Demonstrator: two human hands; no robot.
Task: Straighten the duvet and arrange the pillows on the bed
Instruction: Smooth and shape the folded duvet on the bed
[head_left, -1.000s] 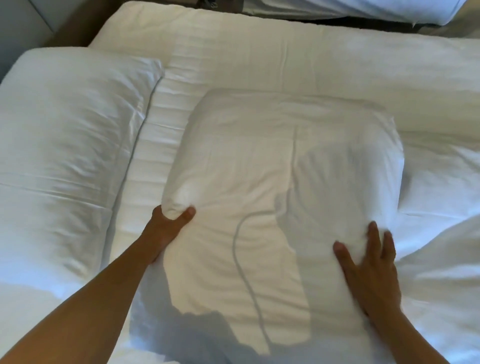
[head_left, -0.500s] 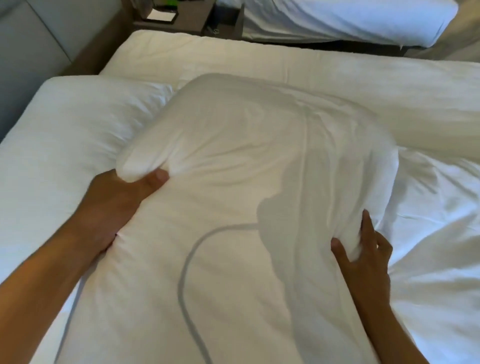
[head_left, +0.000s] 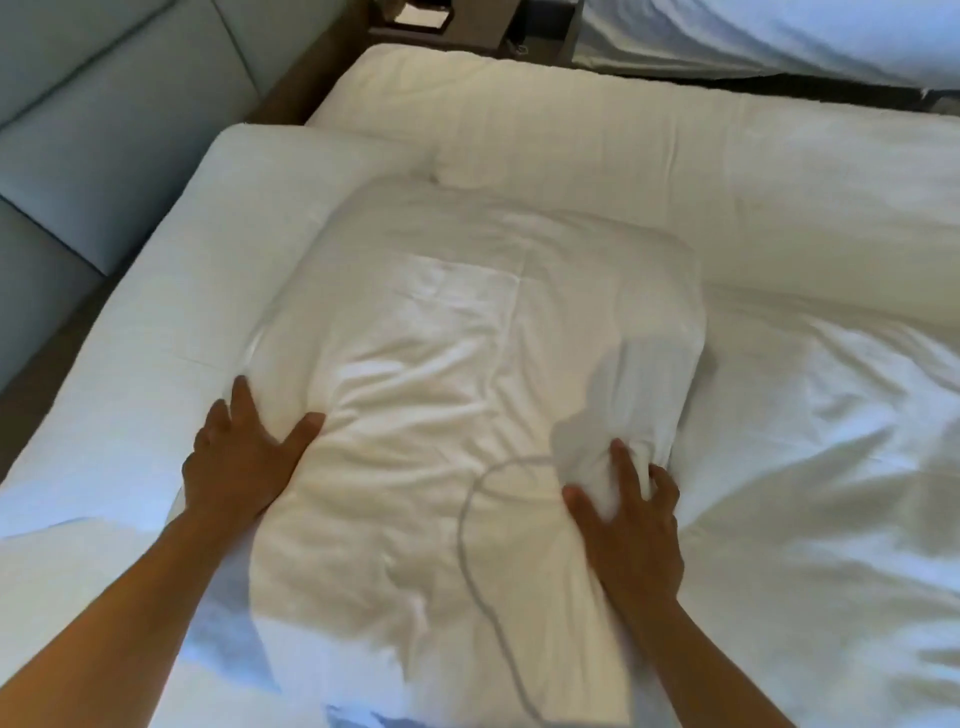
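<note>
Against the left edge: grey padded headboard (head_left: 104, 104). Beside it: lower pillow (head_left: 171, 291), white, lying flat. Left hand (head_left: 234, 462), grip open, fingers spread, palm pressed flat on the near left edge of the upper pillow (head_left: 467, 364). Upper pillow: white, creased, partly overlapping the lower one. Right hand (head_left: 631, 530), grip closed on a bunch of the upper pillow's near right corner. Duvet (head_left: 805, 467): white, rumpled, covering the bed's right side.
</note>
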